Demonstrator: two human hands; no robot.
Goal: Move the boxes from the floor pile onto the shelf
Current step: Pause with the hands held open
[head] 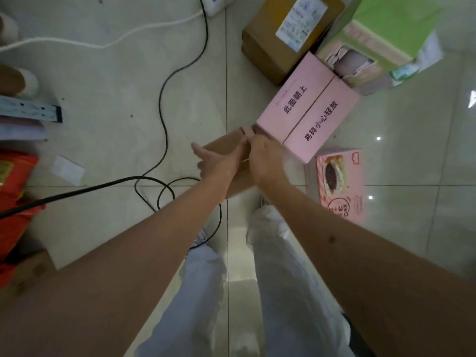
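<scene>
Below, both hands on brown box (226,150) on floor, beside pink box (309,112). Left hand (213,161) flat, fingers spread against its side. Right hand (265,161) rests on top; grip unclear.

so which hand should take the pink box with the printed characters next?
Right, probably. The right hand sits beside the pink box; the left hand rests farther off on the brown box.

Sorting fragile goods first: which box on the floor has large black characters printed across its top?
The plain pink box, right beyond the hands. The brown box carries only a shipping label, and the other pink box shows a food picture.
</scene>
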